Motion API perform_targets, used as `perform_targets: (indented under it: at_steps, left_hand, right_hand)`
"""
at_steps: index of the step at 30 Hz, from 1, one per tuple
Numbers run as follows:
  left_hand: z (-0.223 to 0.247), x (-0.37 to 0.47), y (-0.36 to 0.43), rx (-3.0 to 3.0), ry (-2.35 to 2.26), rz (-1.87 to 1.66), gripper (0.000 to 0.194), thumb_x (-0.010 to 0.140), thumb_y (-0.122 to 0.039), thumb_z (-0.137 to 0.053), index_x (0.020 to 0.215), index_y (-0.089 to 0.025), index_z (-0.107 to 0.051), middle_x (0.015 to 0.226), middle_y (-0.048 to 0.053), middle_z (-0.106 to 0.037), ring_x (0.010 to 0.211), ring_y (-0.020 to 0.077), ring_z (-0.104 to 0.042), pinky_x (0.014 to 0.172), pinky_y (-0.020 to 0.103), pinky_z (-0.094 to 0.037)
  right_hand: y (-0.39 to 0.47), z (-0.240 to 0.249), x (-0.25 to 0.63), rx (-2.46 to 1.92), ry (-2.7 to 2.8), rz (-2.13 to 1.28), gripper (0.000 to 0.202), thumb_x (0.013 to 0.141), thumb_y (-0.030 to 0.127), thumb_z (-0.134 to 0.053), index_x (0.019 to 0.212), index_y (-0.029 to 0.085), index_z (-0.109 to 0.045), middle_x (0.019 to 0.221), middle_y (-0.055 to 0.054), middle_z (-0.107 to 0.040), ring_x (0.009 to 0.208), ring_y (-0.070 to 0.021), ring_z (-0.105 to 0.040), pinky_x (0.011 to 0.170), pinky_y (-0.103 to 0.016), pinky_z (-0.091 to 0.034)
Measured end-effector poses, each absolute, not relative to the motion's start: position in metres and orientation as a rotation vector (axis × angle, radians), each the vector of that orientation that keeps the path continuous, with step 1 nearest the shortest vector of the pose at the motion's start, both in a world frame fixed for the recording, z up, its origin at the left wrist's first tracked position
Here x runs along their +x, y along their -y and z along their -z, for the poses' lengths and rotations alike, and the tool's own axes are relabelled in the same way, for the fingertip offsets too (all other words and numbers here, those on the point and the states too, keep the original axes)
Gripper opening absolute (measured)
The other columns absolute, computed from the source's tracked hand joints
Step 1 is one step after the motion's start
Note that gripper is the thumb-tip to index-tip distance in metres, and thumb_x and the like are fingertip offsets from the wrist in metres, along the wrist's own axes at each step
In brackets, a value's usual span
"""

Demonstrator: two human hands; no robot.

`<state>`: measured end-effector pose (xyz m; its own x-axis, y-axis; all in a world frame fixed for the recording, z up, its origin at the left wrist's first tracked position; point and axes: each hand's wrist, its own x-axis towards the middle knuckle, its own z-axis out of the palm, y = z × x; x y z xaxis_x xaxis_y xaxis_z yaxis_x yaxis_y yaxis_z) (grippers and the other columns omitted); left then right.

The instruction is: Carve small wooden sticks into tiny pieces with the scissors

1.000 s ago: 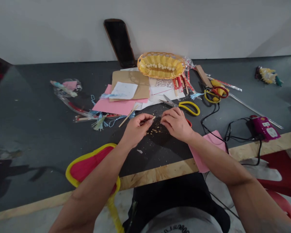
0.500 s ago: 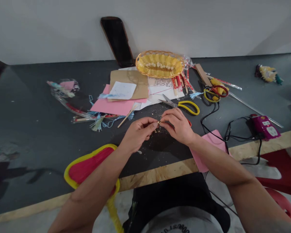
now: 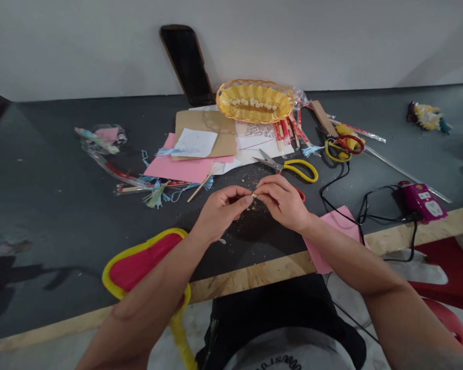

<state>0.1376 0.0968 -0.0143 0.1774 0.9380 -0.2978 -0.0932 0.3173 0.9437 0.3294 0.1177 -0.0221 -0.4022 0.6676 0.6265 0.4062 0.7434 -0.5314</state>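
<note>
Between the fingertips of both hands is a small pale piece (image 3: 253,195), too small for me to name its kind. My left hand (image 3: 226,208) pinches it from the left with thumb and forefinger. My right hand (image 3: 282,203) is closed on its other side, fingers curled. Beneath them, light crumbs (image 3: 259,209) are scattered on the dark tabletop. Just beyond my right hand lie scissors (image 3: 301,168) with a yellow handle loop; a red loop (image 3: 301,195) shows beside that hand, partly covered by it.
At the back, a yellow woven basket (image 3: 254,115) holds small whitish pieces. A phone (image 3: 187,64) leans on the wall. Papers (image 3: 177,167), tassels (image 3: 156,196) and wrapped sticks lie around. A red-and-yellow paddle shape (image 3: 144,262) is under my left forearm; a corded purple box (image 3: 424,203) stands right.
The small piece has turned slightly in my fingertips and its pale side shows more. My hands have barely shifted otherwise.
</note>
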Motion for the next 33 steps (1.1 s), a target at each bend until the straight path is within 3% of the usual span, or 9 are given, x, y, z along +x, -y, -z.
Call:
perform_targets:
  at_steps: [20,33]
  left_hand:
    - [0.011,0.138,-0.097,1.024,-1.137,-0.871,0.028,0.077,-0.042,-0.078,0.086,-0.016,-0.072,0.070,-0.002,-0.058,0.052,0.0041,-0.042,0.047,0.017,-0.033]
    - [0.012,0.137,-0.099,1.124,-1.251,-0.877,0.031,0.077,-0.045,-0.076,0.086,-0.015,-0.073,0.067,-0.002,-0.058,0.053,0.0063,-0.042,0.048,0.020,-0.031]
  right_hand:
    - [-0.117,0.026,0.329,-0.853,2.012,-0.508,0.013,0.100,0.020,-0.055,0.096,0.020,-0.067,0.101,-0.008,-0.069,0.100,-0.0167,-0.068,0.089,-0.031,-0.058]
    - [-0.127,0.030,0.336,-0.933,2.187,-0.407,0.017,0.099,0.020,-0.052,0.093,0.021,-0.068,0.101,-0.009,-0.070,0.097,-0.0219,-0.063,0.091,-0.040,-0.053]
